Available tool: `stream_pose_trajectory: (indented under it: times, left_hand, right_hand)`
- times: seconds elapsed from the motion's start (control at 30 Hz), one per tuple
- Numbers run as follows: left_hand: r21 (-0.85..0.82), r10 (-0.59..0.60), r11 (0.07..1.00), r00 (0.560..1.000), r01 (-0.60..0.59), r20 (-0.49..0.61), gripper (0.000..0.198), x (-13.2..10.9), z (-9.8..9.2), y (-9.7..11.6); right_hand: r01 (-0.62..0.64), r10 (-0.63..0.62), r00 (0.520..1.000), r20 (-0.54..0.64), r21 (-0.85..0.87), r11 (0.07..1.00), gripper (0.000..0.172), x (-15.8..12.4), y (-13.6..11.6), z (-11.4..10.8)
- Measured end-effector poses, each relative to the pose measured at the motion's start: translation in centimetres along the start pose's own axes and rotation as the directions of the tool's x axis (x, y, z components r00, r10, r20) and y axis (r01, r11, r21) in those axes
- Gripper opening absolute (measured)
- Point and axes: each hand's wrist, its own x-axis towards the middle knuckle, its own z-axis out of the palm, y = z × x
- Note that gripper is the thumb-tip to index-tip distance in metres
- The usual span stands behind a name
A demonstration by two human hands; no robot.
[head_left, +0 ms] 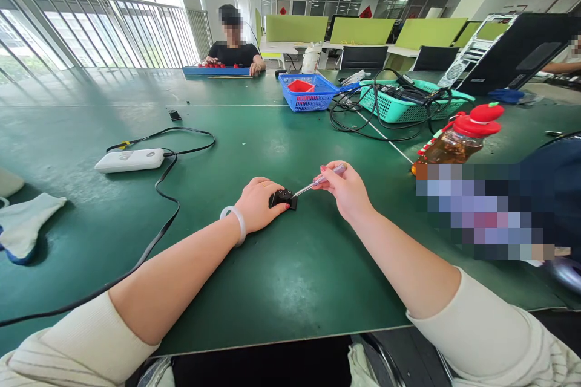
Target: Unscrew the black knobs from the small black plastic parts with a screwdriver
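Note:
My left hand (258,202) rests on the green table (281,278) and pins a small black part (284,198) under its fingers. My right hand (345,189) grips a thin screwdriver (318,181) with a pinkish handle. The metal tip of the screwdriver touches the black part from the right. A pale bangle sits on my left wrist.
A white power bank (130,159) with a black cable (160,187) lies to the left. A bottle with a red cap (458,138) stands on the right. Blue basket (308,92) and teal basket (403,100) with cables sit farther back. Another person (233,48) sits at the far end.

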Motion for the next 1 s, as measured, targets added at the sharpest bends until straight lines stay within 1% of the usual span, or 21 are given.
stream_pose_trajectory:
  times: [0.1, 0.2, 0.3, 0.37, 0.43, 0.5, 0.57, 0.67, 0.73, 0.8, 1.0]
  left_hand:
    - [0.002, -0.023, 1.0, 1.0, 0.023, -0.017, 0.036, 0.0, -0.1, 0.0]
    - [0.009, -0.053, 0.999, 0.998, 0.054, -0.039, 0.037, 0.1, 0.0, -0.1]
    - [0.024, -0.069, 0.997, 0.996, 0.071, -0.052, 0.036, 0.1, 0.1, -0.3]
    - [0.027, -0.068, 0.997, 0.996, 0.07, -0.057, 0.035, 0.1, 0.2, -0.4]
    - [0.024, -0.064, 0.998, 0.996, 0.066, -0.059, 0.035, 0.1, 0.2, -0.4]
    - [0.02, -0.063, 0.998, 0.996, 0.065, -0.062, 0.036, 0.1, 0.3, -0.4]
    - [0.02, -0.062, 0.998, 0.996, 0.064, -0.065, 0.035, 0.2, 0.3, -0.5]
    - [0.023, -0.07, 0.997, 0.996, 0.071, -0.063, 0.035, 0.2, 0.2, -0.4]
    - [0.029, -0.079, 0.996, 0.995, 0.081, -0.059, 0.036, 0.2, 0.2, -0.4]
    - [0.034, -0.088, 0.995, 0.994, 0.09, -0.058, 0.038, 0.2, 0.2, -0.4]
    - [0.05, -0.078, 0.996, 0.996, 0.081, -0.043, 0.04, 0.2, 0.3, -0.4]
  right_hand:
    - [0.143, -0.136, 0.986, 0.099, -0.068, 0.987, 0.039, -0.6, -0.2, 0.2]
    - [0.317, -0.285, 0.935, 0.21, -0.139, 0.938, 0.031, -1.5, -0.5, 0.4]
    - [0.466, -0.39, 0.866, 0.312, -0.222, 0.856, 0.017, -2.3, -0.8, 0.5]
    - [0.551, -0.427, 0.816, 0.39, -0.301, 0.778, 0.01, -2.7, -1.1, 0.6]
    - [0.636, -0.459, 0.754, 0.471, -0.348, 0.688, 0.004, -2.9, -1.2, 0.7]
    - [0.711, -0.499, 0.687, 0.528, -0.347, 0.612, 0.003, -2.9, -1.1, 0.7]
    - [0.768, -0.549, 0.628, 0.551, -0.329, 0.549, 0.006, -2.9, -0.9, 0.7]
    - [0.819, -0.61, 0.568, 0.553, -0.308, 0.483, 0.007, -2.8, -0.7, 0.7]
    - [0.831, -0.636, 0.554, 0.537, -0.311, 0.461, 0.008, -2.8, -0.7, 0.7]
    - [0.826, -0.652, 0.564, 0.507, -0.324, 0.462, 0.008, -2.8, -0.7, 0.7]
    - [0.766, -0.631, 0.642, 0.435, -0.382, 0.517, 0.009, -2.5, -0.8, 0.6]
